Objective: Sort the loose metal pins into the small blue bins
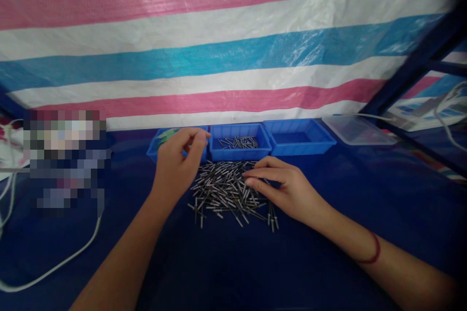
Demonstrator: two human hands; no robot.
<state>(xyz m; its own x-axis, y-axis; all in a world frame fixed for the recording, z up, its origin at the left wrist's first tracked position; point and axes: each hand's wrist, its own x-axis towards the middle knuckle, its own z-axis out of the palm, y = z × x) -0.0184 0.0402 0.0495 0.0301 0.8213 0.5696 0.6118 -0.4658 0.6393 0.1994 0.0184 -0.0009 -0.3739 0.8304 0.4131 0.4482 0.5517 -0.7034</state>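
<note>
Mostly unsorted: left hand [177, 163], fingertips pinched, over blue plastic bin [152, 153]; right hand [282, 185] flat on pile of small silver metal pins [222, 190] betw. hands; few in 2nd bin [241, 155].

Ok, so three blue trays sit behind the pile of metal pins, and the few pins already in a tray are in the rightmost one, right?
Not quite. The head view shows those few pins lying in the middle tray, not in the rightmost tray. The rest holds: all three blue trays sit in a row behind the pile.
</note>
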